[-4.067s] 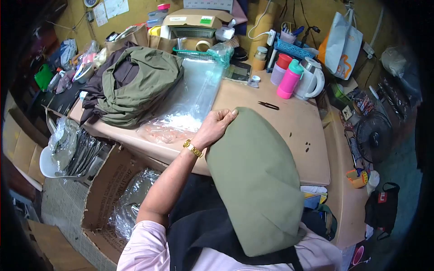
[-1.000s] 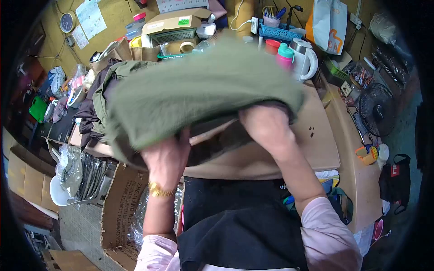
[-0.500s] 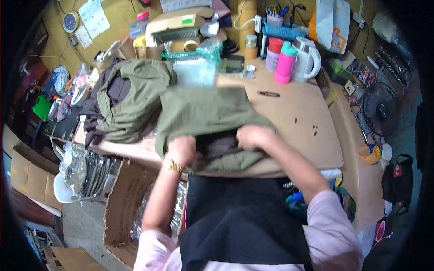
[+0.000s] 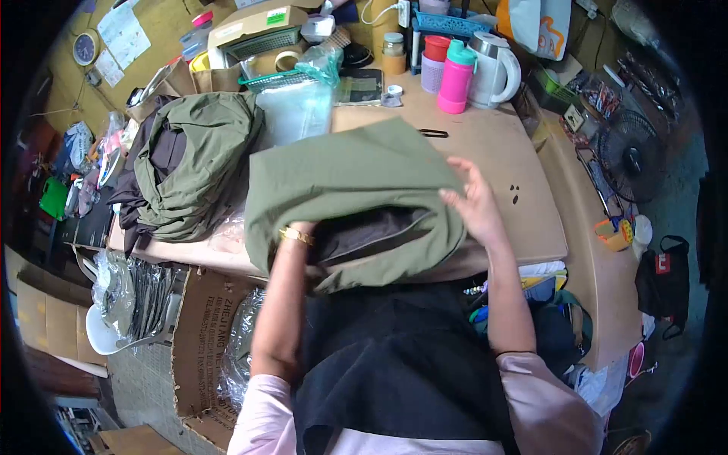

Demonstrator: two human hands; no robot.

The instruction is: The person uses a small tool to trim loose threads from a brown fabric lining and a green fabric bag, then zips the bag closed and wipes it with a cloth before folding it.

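An olive-green fabric bag [image 4: 341,167] with a dark lining lies at the table's front edge, its mouth gaping toward me. My left hand [image 4: 305,227] reaches into that mouth at the left side, so its fingers are hidden by the cloth. A gold-coloured bracelet [image 4: 296,236] circles the left wrist. Beside the bag's right edge, my right hand [image 4: 478,206] has its fingers spread and its thumb close against the fabric. To the left sits a heap of similar olive and dark fabric pieces [image 4: 205,163].
Along the back of the table stand a pink bottle [image 4: 455,82], a kettle [image 4: 493,72], a red-lidded cup [image 4: 434,64] and a green basket [image 4: 273,82]. Clear plastic sheets [image 4: 296,114] lie behind the bag. A cardboard box [image 4: 201,356] stands open below, at left; a fan [image 4: 631,155] is at right.
My left hand has gone from the bag's front edge into its mouth. My right hand has let go of the edge and opened beside it. The mouth gapes wider and the view has shifted.
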